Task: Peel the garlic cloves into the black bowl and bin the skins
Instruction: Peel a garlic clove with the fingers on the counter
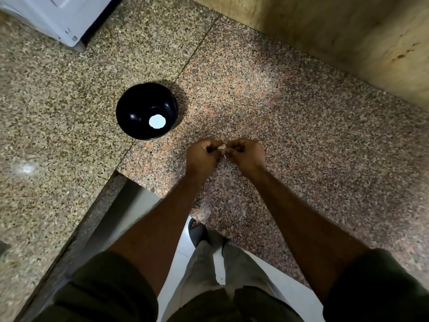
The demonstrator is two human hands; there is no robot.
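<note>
The person is standing at a speckled granite desk (290, 108), both bare forearms reaching out over it, and the two hands are meeting just above the stone, a little to the right of the black bowl (147, 111). The left hand (202, 156) is curling its fingers (210, 145) inward, and the right hand (248, 154) is doing the same from the other side, so the knuckles are nearly touching. Between them they are pinching a small pale garlic clove (222, 147), with a thin strip of skin (225, 156) hanging down from it; how much of the clove is already bare, I cannot tell, since the fingers are covering most of it. The bowl is sitting on the desk up and to the left of the hands, apart from them, with a round white spot showing at its bottom; whether that is a reflection or a label I cannot say. A white appliance (58, 17) is standing at the far left corner of the desk, and a yellowish wall (348, 38) is running along the far right. Below, grey trousers and a dark sandal (197, 231) are showing on a white floor.
</note>
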